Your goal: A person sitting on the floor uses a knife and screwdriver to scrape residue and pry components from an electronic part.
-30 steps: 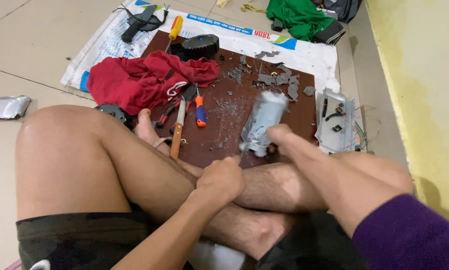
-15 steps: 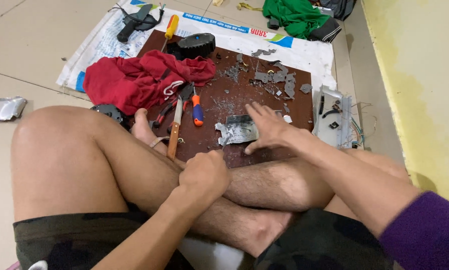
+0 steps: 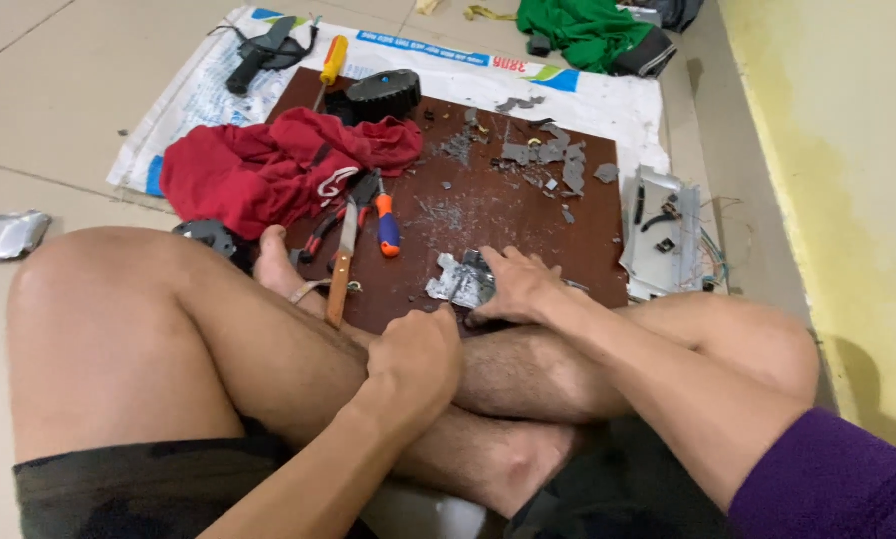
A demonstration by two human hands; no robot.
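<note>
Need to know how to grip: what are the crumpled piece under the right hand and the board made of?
Crumpled piece: looks like thin sheet metal, silvery, shiny, creased. Board: probably wood or laminate, dark reddish-brown, flat and matt, scratched and dusty. Right hand presses the piece down.

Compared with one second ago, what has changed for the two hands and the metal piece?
The right hand brought the crumpled metal piece down from upright in its grip and toward the legs, and now presses it flat on the brown board. The left hand moved a little forward, up to the piece's near edge. The red cloth, pliers and screwdrivers did not move.
</note>
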